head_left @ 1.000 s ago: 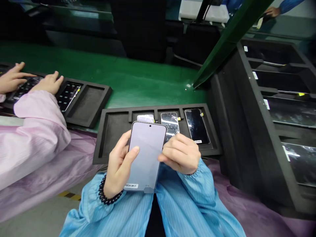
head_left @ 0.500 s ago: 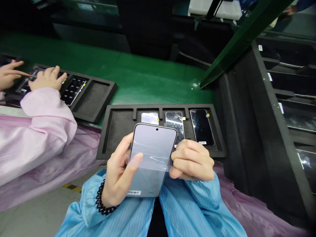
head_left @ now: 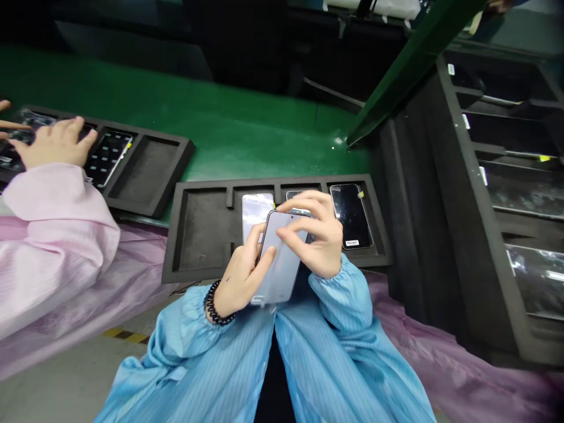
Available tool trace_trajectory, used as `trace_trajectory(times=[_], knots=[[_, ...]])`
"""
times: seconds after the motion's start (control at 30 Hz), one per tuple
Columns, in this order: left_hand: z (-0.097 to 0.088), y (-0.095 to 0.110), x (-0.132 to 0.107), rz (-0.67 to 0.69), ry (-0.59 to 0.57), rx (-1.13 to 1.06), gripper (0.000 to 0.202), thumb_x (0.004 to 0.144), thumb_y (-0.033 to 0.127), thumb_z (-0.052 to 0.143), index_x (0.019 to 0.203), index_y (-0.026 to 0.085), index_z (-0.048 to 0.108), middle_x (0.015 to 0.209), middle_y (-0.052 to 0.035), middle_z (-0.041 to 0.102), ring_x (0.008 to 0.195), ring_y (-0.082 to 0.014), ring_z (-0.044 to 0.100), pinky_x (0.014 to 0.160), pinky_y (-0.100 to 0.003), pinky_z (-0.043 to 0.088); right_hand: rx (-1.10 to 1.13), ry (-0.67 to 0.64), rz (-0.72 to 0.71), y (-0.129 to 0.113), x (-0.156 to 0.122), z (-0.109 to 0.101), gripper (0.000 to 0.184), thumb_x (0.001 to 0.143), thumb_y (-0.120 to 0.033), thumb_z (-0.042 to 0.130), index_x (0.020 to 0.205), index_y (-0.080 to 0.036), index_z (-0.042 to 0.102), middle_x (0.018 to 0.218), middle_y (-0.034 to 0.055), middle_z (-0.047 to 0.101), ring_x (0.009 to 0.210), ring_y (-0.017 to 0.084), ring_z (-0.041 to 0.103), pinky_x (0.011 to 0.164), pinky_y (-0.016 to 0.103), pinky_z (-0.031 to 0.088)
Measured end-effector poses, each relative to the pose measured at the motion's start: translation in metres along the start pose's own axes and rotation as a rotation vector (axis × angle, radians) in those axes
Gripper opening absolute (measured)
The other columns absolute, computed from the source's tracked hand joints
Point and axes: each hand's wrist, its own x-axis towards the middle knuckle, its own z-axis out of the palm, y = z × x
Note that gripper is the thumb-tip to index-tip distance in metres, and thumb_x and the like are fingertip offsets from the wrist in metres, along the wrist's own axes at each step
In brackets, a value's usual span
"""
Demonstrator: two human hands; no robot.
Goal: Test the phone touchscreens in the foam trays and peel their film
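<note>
My left hand point(head_left: 240, 279) is closed around a smartphone point(head_left: 282, 258), with the thumb on its left edge. The phone is tilted toward me, its pale screen lit and a small label near the bottom. Over the top of it, my right hand point(head_left: 319, 235) has its fingers apart, the fingertips at the upper edge and on the upper screen. Below the phone's far end lies a black foam tray point(head_left: 202, 273). In it are a phone with a bright screen point(head_left: 257, 208), one mostly hidden behind my right hand, and a dark phone point(head_left: 351, 217) at right.
At left, a co-worker's hand point(head_left: 53, 144) in a pink sleeve rests over another foam tray point(head_left: 174, 170) of phones. To the right, a large black foam tray point(head_left: 467, 247) holds several phones beside a green post point(head_left: 409, 76). The green table point(head_left: 247, 135) lies behind.
The phone has moved away from me and lower, toward the tray. My right hand has gone from a pinch on clear film at its right edge to spread fingers at its top.
</note>
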Motion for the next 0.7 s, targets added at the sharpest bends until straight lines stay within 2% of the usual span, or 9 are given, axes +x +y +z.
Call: trace_trajectory(times=[0.07,0.17,0.27,0.37,0.47,0.63,0.7], knots=[[0.000,-0.003,0.003,-0.073,-0.045,-0.096,0.041,0.092,0.046,0.061,0.126,0.021,0.058,0.062,0.0036,0.054,0.051,-0.0146,0.049,0.050,-0.025,0.038,0.163,0.001,0.122,0.005,-0.001,0.006,0.027,0.094,-0.029,0.066,0.067,-0.026,0.065,0.085,0.0007,0.074,0.096,0.022,0.064,0.094,0.045,0.052],[-0.003,0.002,0.002,-0.151,-0.052,-0.258,0.037,0.090,0.043,0.060,0.120,0.021,0.062,0.087,-0.0030,0.067,0.075,-0.0198,0.062,0.061,-0.026,0.048,0.366,-0.031,0.259,0.007,-0.004,0.008,0.033,0.102,-0.039,0.051,0.080,-0.024,0.071,0.092,0.0028,0.070,0.093,0.020,0.065,0.092,0.042,0.053],[-0.008,0.013,-0.001,-0.201,-0.063,-0.348,0.039,0.087,0.036,0.061,0.124,0.022,0.062,0.108,-0.0049,0.069,0.093,-0.0229,0.065,0.069,-0.026,0.052,0.381,-0.070,0.302,0.003,-0.003,0.003,0.044,0.104,-0.048,0.040,0.089,-0.023,0.073,0.101,0.0065,0.067,0.102,0.023,0.065,0.094,0.044,0.054],[-0.012,0.023,-0.004,-0.228,-0.096,-0.408,0.042,0.086,0.039,0.064,0.125,0.023,0.063,0.105,-0.0043,0.069,0.083,-0.0206,0.065,0.065,-0.027,0.052,0.364,-0.098,0.294,-0.003,0.000,-0.002,0.046,0.105,-0.047,0.037,0.092,-0.023,0.073,0.104,0.0079,0.066,0.104,0.025,0.066,0.093,0.045,0.056],[-0.014,0.027,-0.007,-0.212,-0.067,-0.424,0.042,0.085,0.042,0.069,0.122,0.023,0.065,0.099,-0.0044,0.069,0.075,-0.0191,0.064,0.059,-0.027,0.051,0.344,-0.085,0.269,-0.007,0.004,-0.002,0.043,0.106,-0.040,0.034,0.094,-0.024,0.073,0.106,0.0062,0.065,0.105,0.023,0.066,0.093,0.044,0.057],[-0.015,0.030,-0.011,-0.229,-0.042,-0.441,0.045,0.085,0.043,0.071,0.125,0.024,0.064,0.098,-0.0050,0.069,0.085,-0.0240,0.069,0.059,-0.028,0.054,0.334,-0.087,0.314,-0.013,0.007,0.003,0.049,0.108,-0.038,0.030,0.090,-0.024,0.072,0.105,0.0051,0.064,0.104,0.021,0.067,0.094,0.039,0.057],[-0.014,0.033,-0.011,-0.228,-0.029,-0.444,0.044,0.084,0.042,0.072,0.122,0.023,0.065,0.099,-0.0047,0.069,0.086,-0.0240,0.069,0.057,-0.027,0.053,0.341,-0.050,0.327,-0.017,0.009,0.005,0.050,0.108,-0.035,0.026,0.087,-0.024,0.071,0.103,0.0048,0.064,0.102,0.020,0.067,0.094,0.038,0.058]])
